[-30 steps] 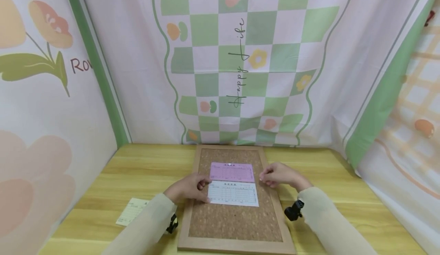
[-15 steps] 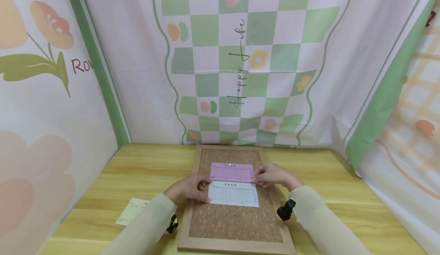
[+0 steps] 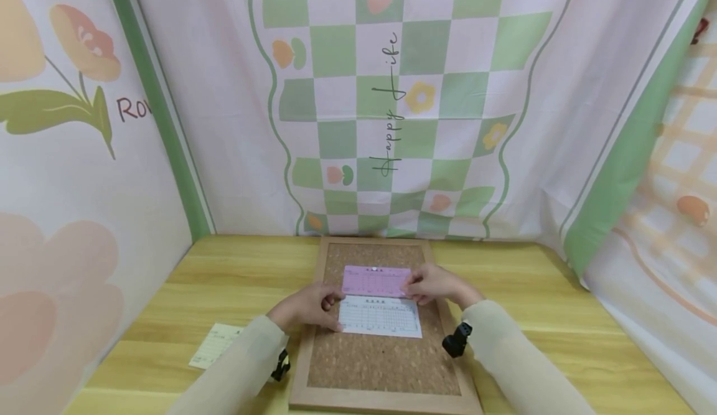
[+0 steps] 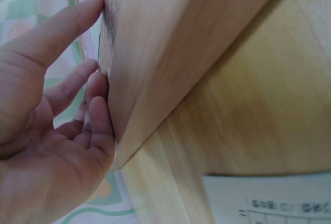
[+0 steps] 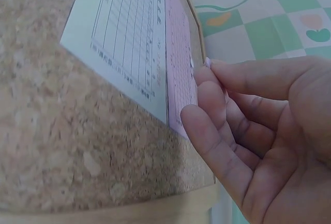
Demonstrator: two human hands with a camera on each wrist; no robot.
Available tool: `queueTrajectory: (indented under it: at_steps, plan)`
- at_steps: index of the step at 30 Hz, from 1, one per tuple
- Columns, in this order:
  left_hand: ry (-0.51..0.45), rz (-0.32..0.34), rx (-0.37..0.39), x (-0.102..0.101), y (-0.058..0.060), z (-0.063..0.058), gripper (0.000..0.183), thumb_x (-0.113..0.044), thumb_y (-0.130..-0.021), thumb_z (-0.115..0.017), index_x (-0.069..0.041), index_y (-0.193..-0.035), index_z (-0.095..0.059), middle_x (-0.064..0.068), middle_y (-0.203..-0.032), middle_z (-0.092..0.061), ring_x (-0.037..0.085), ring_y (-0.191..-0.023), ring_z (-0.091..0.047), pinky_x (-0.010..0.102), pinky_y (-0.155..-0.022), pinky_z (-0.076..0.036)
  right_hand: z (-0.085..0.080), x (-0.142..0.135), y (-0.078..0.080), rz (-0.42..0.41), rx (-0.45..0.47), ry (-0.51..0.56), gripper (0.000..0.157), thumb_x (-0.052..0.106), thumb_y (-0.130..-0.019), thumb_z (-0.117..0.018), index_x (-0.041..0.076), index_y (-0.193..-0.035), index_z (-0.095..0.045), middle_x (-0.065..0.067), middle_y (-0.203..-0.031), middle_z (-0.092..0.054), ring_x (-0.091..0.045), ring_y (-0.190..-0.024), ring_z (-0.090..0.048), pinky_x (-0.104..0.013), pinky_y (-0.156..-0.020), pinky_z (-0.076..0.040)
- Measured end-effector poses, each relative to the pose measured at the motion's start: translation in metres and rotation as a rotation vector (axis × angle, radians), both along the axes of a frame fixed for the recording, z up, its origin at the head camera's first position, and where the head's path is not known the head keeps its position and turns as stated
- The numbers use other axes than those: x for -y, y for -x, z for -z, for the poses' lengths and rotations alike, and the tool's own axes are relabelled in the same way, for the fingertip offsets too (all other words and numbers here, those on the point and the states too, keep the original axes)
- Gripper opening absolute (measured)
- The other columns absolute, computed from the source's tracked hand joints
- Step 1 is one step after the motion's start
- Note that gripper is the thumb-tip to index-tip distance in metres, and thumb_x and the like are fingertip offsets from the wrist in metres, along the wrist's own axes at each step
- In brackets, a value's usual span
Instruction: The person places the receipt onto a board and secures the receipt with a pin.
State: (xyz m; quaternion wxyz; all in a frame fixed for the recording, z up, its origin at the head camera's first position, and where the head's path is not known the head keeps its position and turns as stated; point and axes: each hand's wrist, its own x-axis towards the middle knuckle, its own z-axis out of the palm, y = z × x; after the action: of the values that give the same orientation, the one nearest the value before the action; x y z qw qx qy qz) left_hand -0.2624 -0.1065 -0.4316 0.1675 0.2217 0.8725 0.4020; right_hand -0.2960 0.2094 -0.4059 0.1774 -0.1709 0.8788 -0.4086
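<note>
A white printed slip (image 3: 379,316) lies on the corkboard (image 3: 386,365), just below a pink slip (image 3: 372,280) with a white pushpin (image 3: 374,269) at its top edge. My left hand (image 3: 308,306) rests at the white slip's left side, thumb and index finger pressing at its corners, other fingers against the wooden frame (image 4: 155,38). Over the right end of the pink slip is my right hand (image 3: 437,283). Its thumb and index finger pinch a small whitish pushpin (image 5: 208,62), mostly covered by the fingertips.
A pale yellow slip (image 3: 215,344) lies on the wooden table (image 3: 157,365) left of the board, partly under the left sleeve. A patterned curtain (image 3: 386,122) hangs behind the table's far edge.
My right hand has moved left, from beside the board's right edge to over the pink slip's right end. The left hand and the slips stay in place.
</note>
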Motion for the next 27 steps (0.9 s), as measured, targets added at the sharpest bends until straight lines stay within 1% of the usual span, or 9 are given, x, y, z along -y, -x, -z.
queueTrajectory:
  at_steps: [4,8,11,20,24,27]
  plan:
    - [0.006,0.001,-0.003,0.000,0.000,0.000,0.061,-0.009,-0.078,-0.087,0.003,-0.131,-0.060,0.009,-0.098,-0.053,0.020,-0.089,-0.045,0.034,-0.076,-0.040,0.001,0.003,0.002,-0.020,-0.005,-0.005,0.015,0.006,-0.095,-0.064,-0.005,-0.103,-0.072,-0.007,-0.080,-0.065,-0.016,-0.073,-0.060,-0.036,-0.069,-0.057]
    - [0.014,0.003,-0.011,-0.001,0.000,0.000,0.061,-0.009,-0.078,-0.087,0.004,-0.132,-0.060,0.008,-0.098,-0.053,0.020,-0.089,-0.045,0.034,-0.076,-0.041,0.003,0.008,0.003,-0.033,-0.010,-0.004,0.013,0.006,-0.095,-0.065,-0.004,-0.099,-0.073,-0.005,-0.075,-0.061,-0.015,-0.068,-0.056,-0.031,-0.064,-0.053]
    - [0.007,0.001,-0.007,-0.001,0.000,0.000,0.061,-0.009,-0.078,-0.087,0.004,-0.131,-0.060,0.008,-0.098,-0.053,0.020,-0.089,-0.045,0.034,-0.076,-0.041,0.005,0.012,0.005,-0.039,-0.007,0.000,0.013,0.007,-0.094,-0.066,-0.004,-0.097,-0.073,-0.004,-0.074,-0.060,-0.015,-0.067,-0.055,-0.029,-0.062,-0.051]
    - [0.009,-0.005,-0.007,0.000,0.000,0.000,0.061,-0.009,-0.078,-0.087,0.004,-0.131,-0.060,0.008,-0.099,-0.053,0.021,-0.090,-0.045,0.035,-0.077,-0.041,0.011,0.025,0.008,-0.054,-0.005,0.032,0.013,0.009,-0.094,-0.069,-0.003,-0.095,-0.073,-0.004,-0.073,-0.061,-0.014,-0.068,-0.056,-0.031,-0.063,-0.052]
    - [0.023,0.002,-0.021,0.001,0.001,0.002,0.062,-0.011,-0.078,-0.088,0.003,-0.131,-0.060,0.007,-0.100,-0.053,0.020,-0.091,-0.046,0.035,-0.079,-0.042,0.013,0.031,0.009,-0.037,0.001,0.019,0.013,0.013,-0.095,-0.069,0.000,-0.095,-0.073,-0.004,-0.076,-0.063,-0.015,-0.071,-0.058,-0.031,-0.065,-0.053]
    - [0.035,0.009,-0.036,0.001,0.002,0.004,0.062,-0.013,-0.077,-0.088,0.002,-0.131,-0.061,0.006,-0.100,-0.054,0.019,-0.091,-0.046,0.034,-0.079,-0.043,0.015,0.036,0.010,-0.026,0.017,0.017,0.013,0.013,-0.095,-0.069,0.001,-0.096,-0.074,-0.005,-0.078,-0.065,-0.015,-0.073,-0.060,-0.032,-0.067,-0.055]
